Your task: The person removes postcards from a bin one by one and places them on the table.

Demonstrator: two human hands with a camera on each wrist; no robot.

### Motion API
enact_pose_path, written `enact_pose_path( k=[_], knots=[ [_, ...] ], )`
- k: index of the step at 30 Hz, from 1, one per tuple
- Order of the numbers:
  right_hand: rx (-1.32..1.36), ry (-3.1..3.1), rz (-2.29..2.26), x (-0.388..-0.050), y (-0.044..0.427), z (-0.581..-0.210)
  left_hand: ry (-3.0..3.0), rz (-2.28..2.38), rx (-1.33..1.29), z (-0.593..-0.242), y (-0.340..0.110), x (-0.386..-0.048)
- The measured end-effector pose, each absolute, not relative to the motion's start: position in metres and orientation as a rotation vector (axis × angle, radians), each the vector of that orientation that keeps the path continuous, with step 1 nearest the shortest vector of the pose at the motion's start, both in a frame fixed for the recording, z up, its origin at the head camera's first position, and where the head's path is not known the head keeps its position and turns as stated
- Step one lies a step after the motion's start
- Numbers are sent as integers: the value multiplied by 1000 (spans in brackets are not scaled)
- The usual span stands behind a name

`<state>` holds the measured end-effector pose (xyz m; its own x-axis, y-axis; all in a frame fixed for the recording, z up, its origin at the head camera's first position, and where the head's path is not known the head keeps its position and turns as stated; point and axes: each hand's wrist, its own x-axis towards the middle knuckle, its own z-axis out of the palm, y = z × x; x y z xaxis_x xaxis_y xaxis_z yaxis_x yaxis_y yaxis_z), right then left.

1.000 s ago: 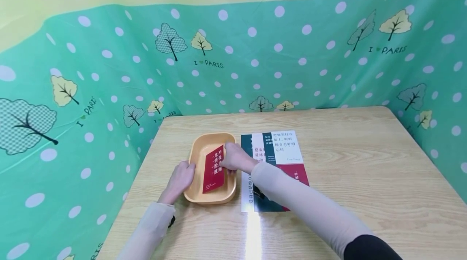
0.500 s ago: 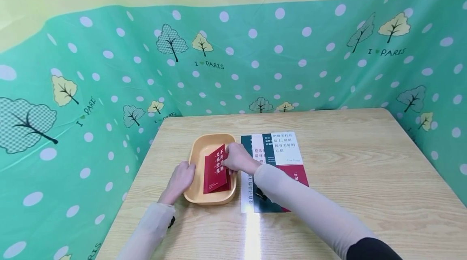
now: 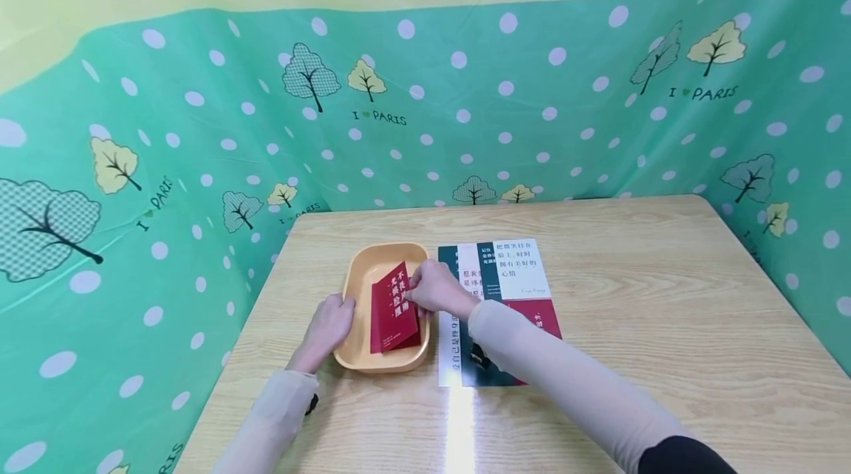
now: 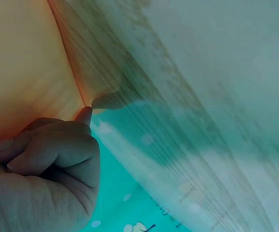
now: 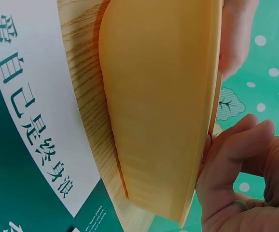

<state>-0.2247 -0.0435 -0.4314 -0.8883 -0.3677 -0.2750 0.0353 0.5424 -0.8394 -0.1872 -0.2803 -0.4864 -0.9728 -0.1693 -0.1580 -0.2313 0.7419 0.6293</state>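
Note:
In the head view, an orange plastic basin (image 3: 359, 271) stands on the left part of the table. My left hand (image 3: 329, 325) grips its left rim; in the left wrist view the fingers (image 4: 57, 145) of that hand are curled against the orange wall. My right hand (image 3: 439, 289) reaches over the right rim and pinches the upper right edge of a red card (image 3: 402, 319) with white lettering. That card tilts inside the basin, with another red piece (image 3: 376, 326) showing beneath it. The right wrist view shows the basin's outer wall (image 5: 159, 96) but hides the card.
Right of the basin lie several overlapping printed cards, among them a white card (image 3: 521, 271), a red card (image 3: 544, 314) and a dark green card (image 3: 488, 376). The wooden table (image 3: 651, 297) is bordered by a green dotted cloth (image 3: 505, 112).
The red card in my right hand has swung a little to the right, uncovering more of the red piece under it. That hand has drifted slightly right. My left hand stays on the rim.

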Motion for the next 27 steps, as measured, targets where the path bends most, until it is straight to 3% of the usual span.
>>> enact_pose_path(
  k=[27],
  knots=[
    [-219, 2305, -1451, -215, -23, -423, 2859, 1047, -303, -486, -281, -186]
  ],
)
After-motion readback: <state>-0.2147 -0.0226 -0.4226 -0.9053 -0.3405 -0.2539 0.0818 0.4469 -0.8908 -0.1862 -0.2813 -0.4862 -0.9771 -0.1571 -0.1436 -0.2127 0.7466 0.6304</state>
